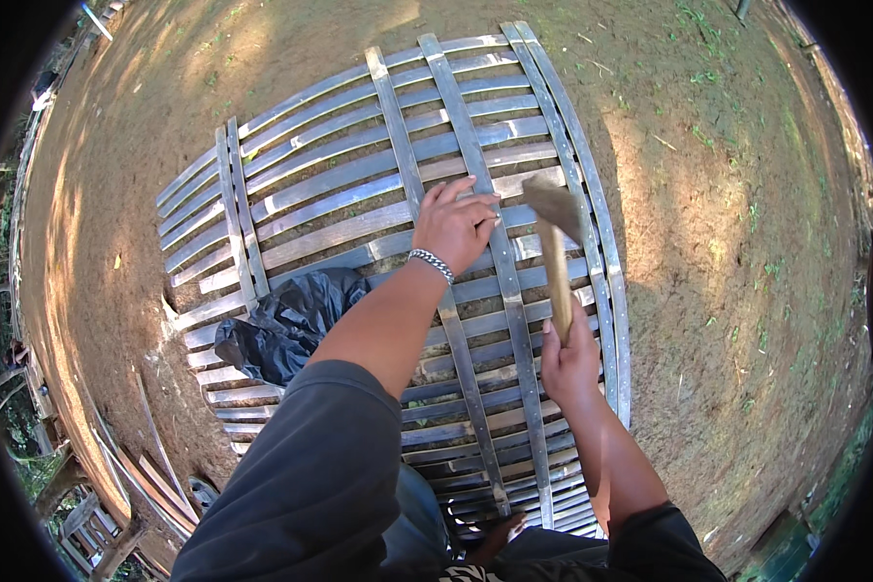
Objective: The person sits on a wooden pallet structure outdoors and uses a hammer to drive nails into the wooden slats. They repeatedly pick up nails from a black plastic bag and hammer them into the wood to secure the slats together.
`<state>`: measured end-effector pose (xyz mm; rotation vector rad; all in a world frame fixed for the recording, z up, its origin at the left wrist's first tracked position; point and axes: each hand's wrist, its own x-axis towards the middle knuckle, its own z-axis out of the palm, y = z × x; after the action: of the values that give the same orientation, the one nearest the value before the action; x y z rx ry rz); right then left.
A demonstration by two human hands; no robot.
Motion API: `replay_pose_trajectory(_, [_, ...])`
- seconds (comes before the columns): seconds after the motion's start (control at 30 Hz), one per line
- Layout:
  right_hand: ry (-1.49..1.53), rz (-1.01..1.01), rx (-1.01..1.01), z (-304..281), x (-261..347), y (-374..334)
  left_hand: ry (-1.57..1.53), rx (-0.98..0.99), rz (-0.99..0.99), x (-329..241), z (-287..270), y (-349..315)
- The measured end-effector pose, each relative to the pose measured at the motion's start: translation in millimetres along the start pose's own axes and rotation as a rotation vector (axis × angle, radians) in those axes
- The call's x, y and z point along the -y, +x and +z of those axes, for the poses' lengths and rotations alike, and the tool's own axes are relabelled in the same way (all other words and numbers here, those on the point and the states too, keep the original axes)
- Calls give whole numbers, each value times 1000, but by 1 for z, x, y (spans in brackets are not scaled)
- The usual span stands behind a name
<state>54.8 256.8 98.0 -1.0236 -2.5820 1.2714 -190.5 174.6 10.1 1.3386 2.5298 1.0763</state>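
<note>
Closest of all, a dark sleeve (296, 475); beside it, a crumpled black plastic bag (286, 325) is draped on the slatted panel (332, 179), laid over earthen ground (116, 194). Now the left hand (453, 228): fingers bent, set by a crossbar (506, 276); whether anything is pinched cannot be told. Rightward, a blurred hammer-like tool (557, 252) is gripped by the right hand (572, 359), its head up.

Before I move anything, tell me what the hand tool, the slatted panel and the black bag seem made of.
Tool handle: probably bare wood, being pale tan and matte.
Tool head: likely metal, dark and dull, but blur leaves that open.
Slatted panel: split bamboo or wood, given its flat, weathered grey-brown strips.
Black bag: thin plastic, given its glossy crinkles.
</note>
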Motion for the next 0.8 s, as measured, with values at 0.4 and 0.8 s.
replay_pose_trajectory(0.4, [764,248,-53,63,-37,-18,104,133,17,5,-3,-8])
replay_pose_trajectory(0.8, [701,315,-118,75,-56,-4,-16,91,-37,-4,-8,-5])
